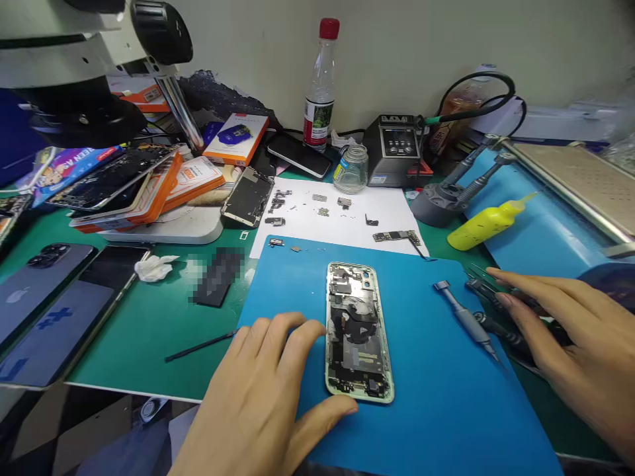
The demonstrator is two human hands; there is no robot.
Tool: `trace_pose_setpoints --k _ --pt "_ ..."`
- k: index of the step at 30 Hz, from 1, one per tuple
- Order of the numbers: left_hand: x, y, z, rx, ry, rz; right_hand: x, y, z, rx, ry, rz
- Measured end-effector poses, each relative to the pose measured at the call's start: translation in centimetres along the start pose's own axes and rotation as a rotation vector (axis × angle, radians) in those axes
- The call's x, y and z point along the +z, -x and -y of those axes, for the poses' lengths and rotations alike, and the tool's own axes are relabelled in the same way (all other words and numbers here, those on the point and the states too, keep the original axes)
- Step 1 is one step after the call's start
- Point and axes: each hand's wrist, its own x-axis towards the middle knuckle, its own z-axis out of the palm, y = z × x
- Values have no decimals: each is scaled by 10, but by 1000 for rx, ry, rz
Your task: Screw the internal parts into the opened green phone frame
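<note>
The green table (pixel 143 332) carries everything, with a blue mat (pixel 436 403) at the middle of its near edge. A microscope (pixel 59 66) overhangs the far left corner. A white sheet (pixel 340 231) lies along the mat's far edge.

The right hand (pixel 580 344) is at the mat's right edge, over dark tools (pixel 501 327), its thumb and index fingertips slightly apart; whether they pinch a tool, I cannot tell. The left hand (pixel 262 377) is over the mat's left edge, fingers curved and thumb spread well away from them. Its index fingertip is at the open phone's left side, its thumb just by the near end; contact is unclear.

Beyond the sheet's far edge are a station (pixel 391 149) towards the right and a clear bottle (pixel 320 99) left of it. The open phone (pixel 357 344) lies flat near the mat's middle, insides up, narrow end towards the near edge.

A yellow bottle (pixel 486 225) lies beyond the mat's far right corner. A screwdriver (pixel 466 318) slants near the right edge. A black stick (pixel 201 346) reaches the mat's left edge. A board (pixel 397 236) is at the sheet's near right corner; tiny parts (pixel 276 242) sit at the mat's far left corner.
</note>
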Motion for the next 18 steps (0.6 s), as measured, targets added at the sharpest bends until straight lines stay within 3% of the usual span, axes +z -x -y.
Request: trace_pose_setpoints --k 1,4,10,14,18 --pt "4 0 -6 -26 -42 6 -7 0 10 -33 -9 -69" --pt "19 -7 -29 -54 -154 4 -19 -3 38 -63 24 -86" --pt "42 -31 -72 -140 -172 -54 -10 -16 55 51 -88 36" --pt "41 -28 -69 -96 -93 -62 -12 -20 57 144 -341 1" --pt "33 -13 -46 13 68 -1 -23 -13 70 252 -620 -89"
